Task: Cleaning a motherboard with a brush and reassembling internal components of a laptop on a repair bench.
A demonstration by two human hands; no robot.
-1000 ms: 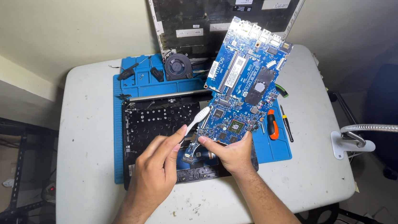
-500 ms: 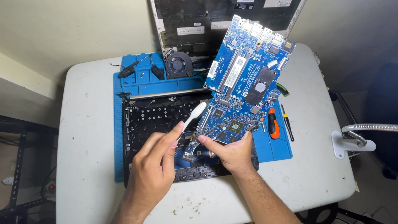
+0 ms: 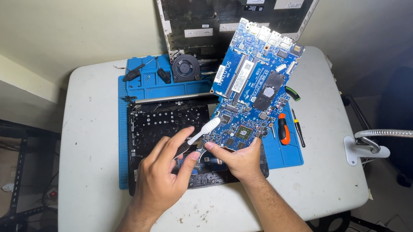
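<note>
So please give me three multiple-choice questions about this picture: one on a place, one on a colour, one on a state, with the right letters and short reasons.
1. Where does the cooling fan lie?
A. on the blue work mat, at its far edge
B. on the floor
C. in the right hand

2. What colour is the circuit board?
A. green
B. blue
C. red

3. How is the circuit board held?
A. flat on the table
B. lifted and tilted, gripped at its near edge by the right hand
C. hanging from the lamp arm

Answers:
1 A: the round black fan rests on the mat, near the upright laptop cover.
2 B: its surface is clearly blue.
3 B: the right hand grips its near edge above the laptop base, while the left hand holds a white brush against it.
</note>
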